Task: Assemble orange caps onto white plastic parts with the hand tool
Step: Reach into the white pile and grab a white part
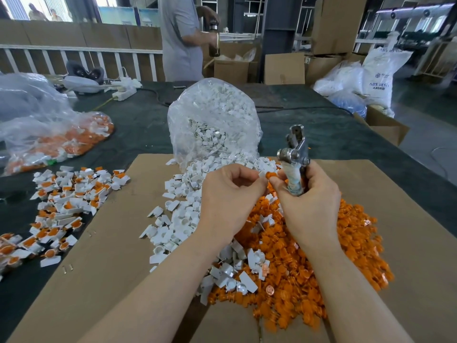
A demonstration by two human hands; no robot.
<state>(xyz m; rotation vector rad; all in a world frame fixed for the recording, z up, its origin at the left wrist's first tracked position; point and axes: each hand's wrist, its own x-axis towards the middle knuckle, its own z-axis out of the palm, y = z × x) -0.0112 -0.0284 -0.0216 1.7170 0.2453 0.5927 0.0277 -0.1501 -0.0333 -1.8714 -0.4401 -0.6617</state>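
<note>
From the head view, the left hand [230, 194] pinched a white plastic part [262, 174] with an orange cap [269, 175], just left of the hand tool [294, 157]. The right hand [309, 194] gripped the tool's handles, long axis upright, jaws above the part, over the worktop [148, 129].

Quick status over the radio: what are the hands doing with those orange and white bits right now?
Right hand grips the hand tool upright, fingertips pinching an orange cap. Left hand pinches a white part against it. Nothing in the way.
</note>
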